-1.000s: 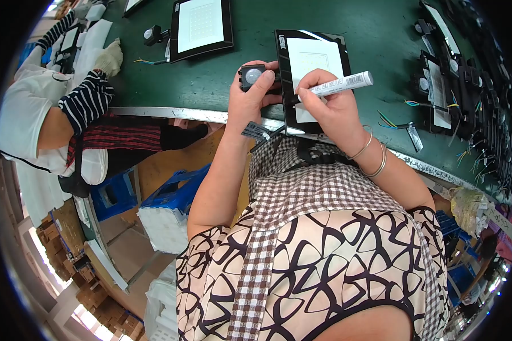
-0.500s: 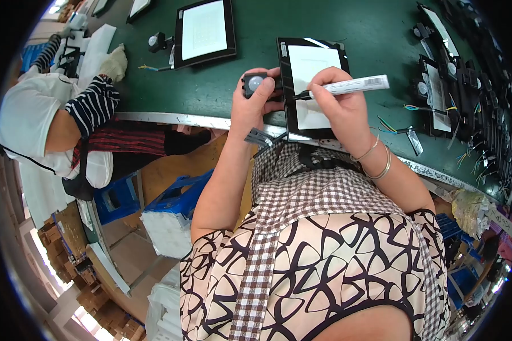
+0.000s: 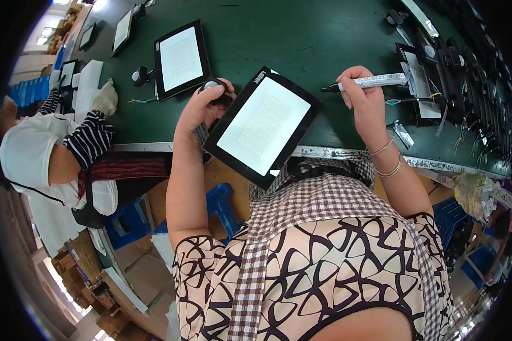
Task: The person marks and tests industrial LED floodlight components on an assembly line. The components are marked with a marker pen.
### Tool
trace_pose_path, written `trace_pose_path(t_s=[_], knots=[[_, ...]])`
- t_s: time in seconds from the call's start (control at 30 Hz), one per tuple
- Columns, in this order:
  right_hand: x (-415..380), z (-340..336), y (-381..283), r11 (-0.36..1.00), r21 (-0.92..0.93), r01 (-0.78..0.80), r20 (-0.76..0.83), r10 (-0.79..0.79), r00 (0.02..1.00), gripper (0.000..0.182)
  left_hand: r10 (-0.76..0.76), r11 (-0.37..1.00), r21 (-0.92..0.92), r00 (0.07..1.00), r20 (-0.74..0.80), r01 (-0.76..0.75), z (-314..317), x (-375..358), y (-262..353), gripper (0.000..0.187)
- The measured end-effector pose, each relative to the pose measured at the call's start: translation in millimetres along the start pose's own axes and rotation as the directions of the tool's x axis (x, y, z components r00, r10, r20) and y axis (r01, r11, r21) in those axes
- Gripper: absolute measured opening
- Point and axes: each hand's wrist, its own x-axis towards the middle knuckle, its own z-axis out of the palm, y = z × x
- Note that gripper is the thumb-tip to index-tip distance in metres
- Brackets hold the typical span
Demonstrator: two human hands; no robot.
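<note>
My left hand (image 3: pixel 194 111) is closed around the black motion sensor (image 3: pixel 212 85) at the side of an LED floodlight (image 3: pixel 255 133). The floodlight has a black frame and a white face with a grid of small yellowish LEDs. It sits tilted near the table's front edge, its lower corner close to my checked apron. In my right hand (image 3: pixel 365 108) is a white marker pen (image 3: pixel 375 81), held between thumb and fingers, its black tip pointing left. The tip is apart from the floodlight, just off its right side.
Another floodlight (image 3: pixel 182 59) with its own sensor and loose wires lies farther back on the green table (image 3: pixel 284 34). More floodlights and sensors crowd the right side (image 3: pixel 455 74). At the left, a co-worker in a striped sleeve (image 3: pixel 90 139) wears a glove (image 3: pixel 105 99).
The floodlight has swung from nearly upright to a slant and moved left and nearer, together with my left hand. My right hand has drawn the marker away to the right, off the floodlight.
</note>
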Motion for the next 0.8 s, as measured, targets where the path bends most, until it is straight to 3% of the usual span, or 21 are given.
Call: trace_pose_path(t_s=[0.4,0.53,0.6,0.63,0.7,0.77,0.8], knots=[[-2.4,-20.4,21.0,0.988,0.152,-0.042,-0.048,0.049,0.998,0.007,-0.006,0.994,0.106,1.000,0.010,0.005,-4.2,3.6,2.3,0.028],[-15.3,-21.2,1.4,0.974,0.228,0.000,-0.068,0.016,0.998,0.007,0.183,0.839,0.516,0.983,0.035,-0.175,57.4,-20.2,57.7,0.029],[-24.9,-15.4,-21.2,0.962,0.269,0.050,-0.058,-0.036,0.998,0.008,0.337,0.511,0.777,0.917,0.214,-0.369,97.0,-38.8,81.2,0.027],[-27.7,-12.4,-30.5,0.958,0.264,0.109,-0.088,-0.089,0.992,0.008,0.386,0.283,0.827,0.847,0.366,-0.486,114.2,-46.8,86.9,0.031],[-30.8,-8.2,-45.9,0.941,0.247,0.231,-0.151,-0.198,0.969,0.008,0.265,-0.094,0.794,0.754,0.601,-0.600,138.6,-58.2,88.0,0.033],[-30.8,-10.4,-53.8,0.934,0.185,0.305,-0.169,-0.275,0.946,0.008,0.177,-0.414,0.634,0.625,0.760,-0.653,148.3,-62.6,61.8,0.028],[-28.7,-11.7,-54.7,0.935,0.145,0.323,-0.166,-0.299,0.940,0.009,0.152,-0.468,0.584,0.591,0.792,-0.663,145.1,-63.9,45.0,0.024]])
